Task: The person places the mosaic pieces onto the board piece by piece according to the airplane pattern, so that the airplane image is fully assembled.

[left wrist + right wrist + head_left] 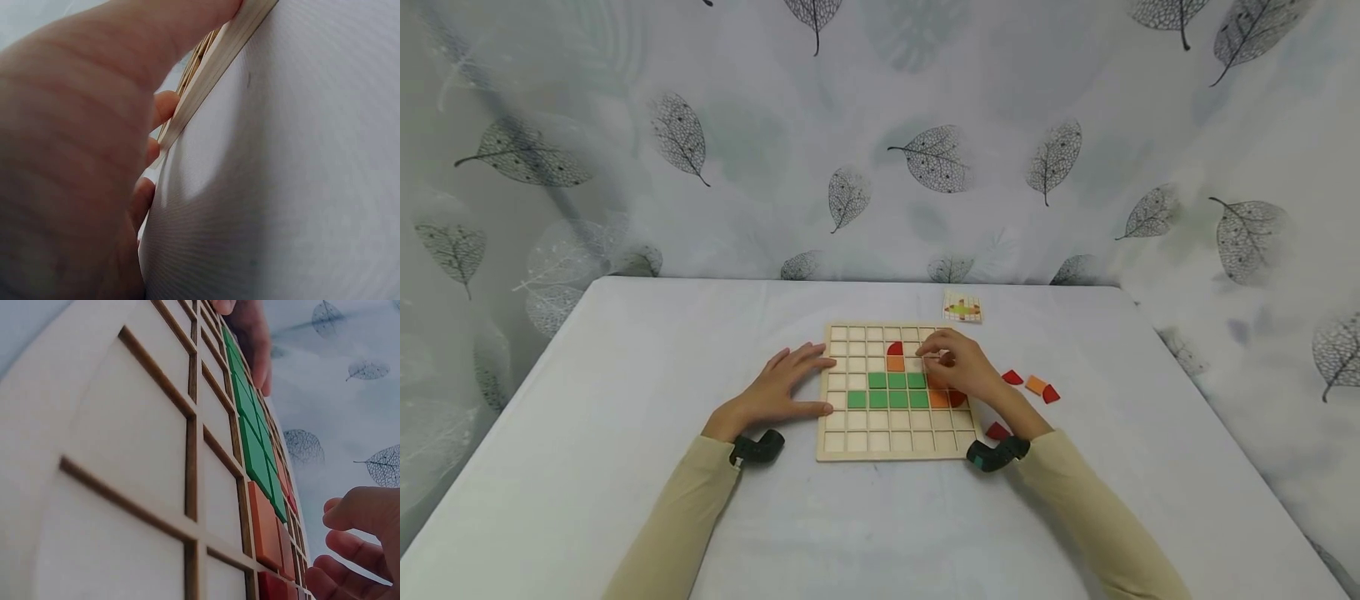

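A wooden grid board (878, 444) lies flat on the table. Green square tiles (897, 399) fill part of two rows, with an orange tile (938, 399) and a red rounded piece (957, 398) at their right. Above them sit another orange tile (895, 363) and a red quarter-round piece (895, 348). My left hand (781, 388) rests against the board's left edge, fingers spread, thumb at the rim. Over the board's upper right hovers my right hand (964, 363), its fingers loosely bent. The right wrist view shows its thumb and fingers (356, 547) apart with nothing between them.
Several loose pieces lie right of the board: a red piece (1012, 377), an orange square (1036, 384), another red piece (1051, 393), and one more red piece (997, 431) beside the right wrist. A pattern card (962, 307) lies behind the board.
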`<state>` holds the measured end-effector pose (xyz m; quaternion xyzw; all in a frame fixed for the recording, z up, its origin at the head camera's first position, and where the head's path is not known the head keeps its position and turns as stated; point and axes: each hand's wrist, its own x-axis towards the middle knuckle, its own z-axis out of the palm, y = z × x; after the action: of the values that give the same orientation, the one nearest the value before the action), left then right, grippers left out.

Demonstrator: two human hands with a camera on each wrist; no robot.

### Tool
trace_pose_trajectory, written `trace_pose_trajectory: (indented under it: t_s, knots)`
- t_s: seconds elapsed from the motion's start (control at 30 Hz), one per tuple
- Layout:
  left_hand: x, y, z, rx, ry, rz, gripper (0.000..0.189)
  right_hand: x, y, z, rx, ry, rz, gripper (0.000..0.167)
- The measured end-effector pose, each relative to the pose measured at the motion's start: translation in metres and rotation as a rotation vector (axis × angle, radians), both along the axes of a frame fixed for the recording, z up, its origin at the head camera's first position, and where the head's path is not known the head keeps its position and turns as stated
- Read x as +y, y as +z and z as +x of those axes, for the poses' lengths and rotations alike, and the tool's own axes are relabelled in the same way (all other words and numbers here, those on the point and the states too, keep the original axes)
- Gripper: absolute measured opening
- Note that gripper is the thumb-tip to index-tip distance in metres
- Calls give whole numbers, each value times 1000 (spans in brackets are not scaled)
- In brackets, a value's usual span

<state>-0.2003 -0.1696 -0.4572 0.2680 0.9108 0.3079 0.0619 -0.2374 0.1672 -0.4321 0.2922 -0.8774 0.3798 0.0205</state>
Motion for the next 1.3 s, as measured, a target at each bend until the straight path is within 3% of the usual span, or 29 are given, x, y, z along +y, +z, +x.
trace_pose_trajectory:
  t_s: [0.5,0.8,1.03,1.3]
  knots:
    - [0,-1,0,2,11,-8,72,31,0,16,0,-88,-60,14]
    - [0,0,0,-4,14,-11,72,48,-4,22,-20,-147,-32,15]
    - [1,-1,0,-2,7,-8,72,63,-7,24,54,-177,-23,15]
    - [1,0,-1,-2,8,-15,73,80,-7,30,59,-224,-28,15]
